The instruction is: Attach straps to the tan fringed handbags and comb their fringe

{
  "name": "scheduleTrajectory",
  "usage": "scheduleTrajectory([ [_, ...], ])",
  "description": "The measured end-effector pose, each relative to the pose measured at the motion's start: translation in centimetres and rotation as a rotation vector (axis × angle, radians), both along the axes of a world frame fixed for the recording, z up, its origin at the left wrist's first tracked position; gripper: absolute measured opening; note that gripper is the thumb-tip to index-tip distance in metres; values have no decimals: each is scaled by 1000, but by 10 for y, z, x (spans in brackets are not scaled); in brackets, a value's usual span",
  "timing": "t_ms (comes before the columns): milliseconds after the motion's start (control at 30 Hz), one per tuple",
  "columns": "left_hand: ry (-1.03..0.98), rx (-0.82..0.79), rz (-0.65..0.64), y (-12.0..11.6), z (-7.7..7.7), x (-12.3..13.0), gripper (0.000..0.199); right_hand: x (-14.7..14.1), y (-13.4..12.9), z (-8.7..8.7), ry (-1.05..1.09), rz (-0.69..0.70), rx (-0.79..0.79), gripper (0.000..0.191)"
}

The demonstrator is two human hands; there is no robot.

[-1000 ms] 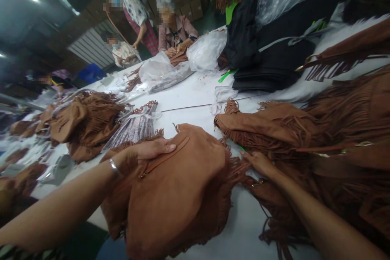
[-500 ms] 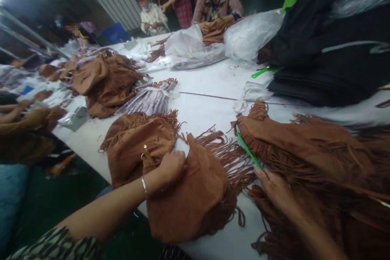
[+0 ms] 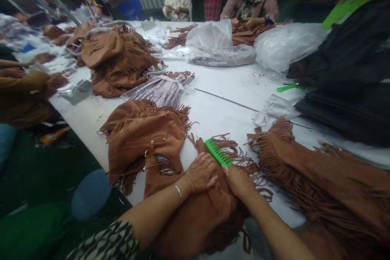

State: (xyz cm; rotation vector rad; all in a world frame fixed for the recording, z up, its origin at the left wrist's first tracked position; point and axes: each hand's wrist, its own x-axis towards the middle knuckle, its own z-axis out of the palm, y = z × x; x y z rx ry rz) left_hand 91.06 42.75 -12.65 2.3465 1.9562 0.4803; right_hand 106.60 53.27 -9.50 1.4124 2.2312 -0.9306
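A brown fringed bag (image 3: 195, 219) lies on the white table in front of me. My left hand (image 3: 201, 172), with a silver bangle at the wrist, rests flat on its upper part, fingers stretched out. Just right of it, my right hand (image 3: 239, 178) grips a green comb (image 3: 217, 152). The comb's teeth lie over the fringe (image 3: 233, 148) along the bag's upper right edge. Another brown bag (image 3: 146, 134) sits behind and to the left, its edge close to the strap of the first.
More brown fringed pieces (image 3: 323, 162) lie at right, near black fabric (image 3: 350, 89) and a second green tool (image 3: 288, 87). Patterned strips (image 3: 161, 89) and a bag pile (image 3: 112, 57) are at back left. People sit and stand across the table (image 3: 225, 81).
My right hand has brought the comb left onto the bag's fringe, beside my left hand. My left hand has flattened out on the bag. The camera view has shifted.
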Motion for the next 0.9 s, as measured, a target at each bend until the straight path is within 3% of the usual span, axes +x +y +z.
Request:
scheduleTrajectory([
  [167, -8, 61, 26, 2, -8, 2, 49, 3, 55, -9, -87, -79, 61, 55],
  [367, -20, 8, 56, 3, -11, 2, 53, -1, 125, -17, -118, -173, 142, 39],
  [500, -40, -38, 67, 4, -8, 2, 55, 3, 177, -6, -140, -249, 209, 35],
  [567, -57, -45, 60, 5, -7, 1, 55, 3, 189, 6, -101, -235, 214, 43],
  [667, -76, -47, 60, 7, -6, 1, 55, -6, 158, 23, 39, -117, 173, 61],
  [833, -80, -78, 56, 9, -2, 0, 55, -23, 32, 30, 153, 112, 31, 46],
  [900, -84, -81, 54, 9, -1, 1, 53, -21, 8, 22, 102, 136, -6, 42],
])
